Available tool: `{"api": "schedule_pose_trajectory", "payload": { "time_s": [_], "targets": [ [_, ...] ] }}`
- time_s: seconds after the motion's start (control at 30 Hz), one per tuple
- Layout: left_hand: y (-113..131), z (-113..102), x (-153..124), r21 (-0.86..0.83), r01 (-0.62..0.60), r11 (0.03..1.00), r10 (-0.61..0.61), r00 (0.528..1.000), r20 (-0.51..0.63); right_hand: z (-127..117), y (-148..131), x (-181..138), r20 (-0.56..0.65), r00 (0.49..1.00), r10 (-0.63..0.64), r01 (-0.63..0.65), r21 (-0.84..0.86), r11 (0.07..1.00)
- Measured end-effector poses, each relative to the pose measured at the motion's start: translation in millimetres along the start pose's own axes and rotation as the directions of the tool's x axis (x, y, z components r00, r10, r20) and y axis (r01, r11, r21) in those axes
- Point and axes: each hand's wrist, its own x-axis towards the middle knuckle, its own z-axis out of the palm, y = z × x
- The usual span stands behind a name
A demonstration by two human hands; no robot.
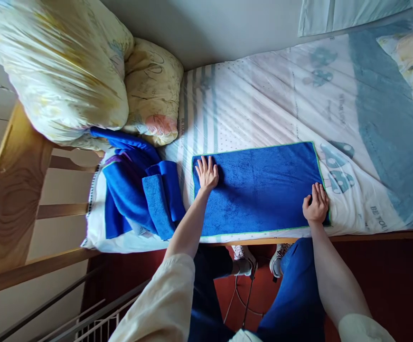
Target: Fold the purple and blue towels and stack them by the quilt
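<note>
A blue towel (259, 190) with a green edge lies spread flat on the bed near its front edge. My left hand (207, 173) rests flat on the towel's left part, fingers stretched out. At the towel's right edge my right hand (316, 205) presses down, fingers together and slightly curled over the border. Neither hand lifts the cloth.
A heap of blue towels (138, 194) lies left of the spread one. Yellow pillows (67, 66) are piled at the head of the bed. The patterned sheet (281, 95) stretches right. A wooden bed frame (17, 190) and red floor (388, 280) border it.
</note>
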Motion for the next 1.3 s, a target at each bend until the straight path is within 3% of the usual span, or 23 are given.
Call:
{"api": "schedule_pose_trajectory", "payload": {
  "time_s": [0.17,0.23,0.3,0.63,0.77,0.87,0.93,1.03,1.1,1.17,1.3],
  "targets": [
    [33,24,-105,-0.067,-0.264,0.962,0.266,0.963,0.032,-1,1,1,0.006,1.000,-0.010,0.010,-0.013,1.000],
    [38,33,-139,-0.077,-0.267,0.961,0.268,0.964,0.002,-2,2,2,0.021,1.000,-0.010,0.010,-0.021,1.000],
    [37,39,-155,-0.096,-0.247,0.964,0.245,0.969,-0.036,-3,3,2,0.035,0.999,-0.009,0.010,-0.030,0.999],
    [39,47,-147,-0.203,-0.189,0.961,0.179,0.981,-0.069,-15,-2,6,0.061,0.998,-0.009,0.014,-0.081,0.997],
    [40,48,-149,-0.253,-0.171,0.952,0.159,0.985,-0.067,-20,-10,11,0.067,0.996,0.054,-0.049,-0.076,0.996],
    [42,47,-148,-0.290,-0.164,0.943,0.156,0.986,-0.050,-11,-48,20,0.086,0.994,0.068,-0.060,-0.096,0.994],
    [42,45,-148,-0.310,-0.155,0.938,0.150,0.988,-0.040,4,-92,29,0.176,0.984,-0.040,0.051,-0.064,0.997],
    [43,42,-148,-0.321,-0.144,0.936,0.139,0.990,-0.038,33,-161,48,0.349,0.899,-0.264,0.256,0.070,0.964],
    [44,41,-148,-0.328,-0.139,0.935,0.135,0.990,-0.035,48,-187,67,0.438,0.823,-0.362,0.337,0.136,0.932],
    [44,41,-148,-0.340,-0.132,0.931,0.130,0.991,-0.028,55,-186,90,0.493,0.798,-0.346,0.327,0.127,0.936],
    [43,42,-148,-0.366,-0.126,0.922,0.131,0.991,-0.010,46,-122,136,0.466,0.868,-0.170,0.207,-0.027,0.978]
  ]
}}
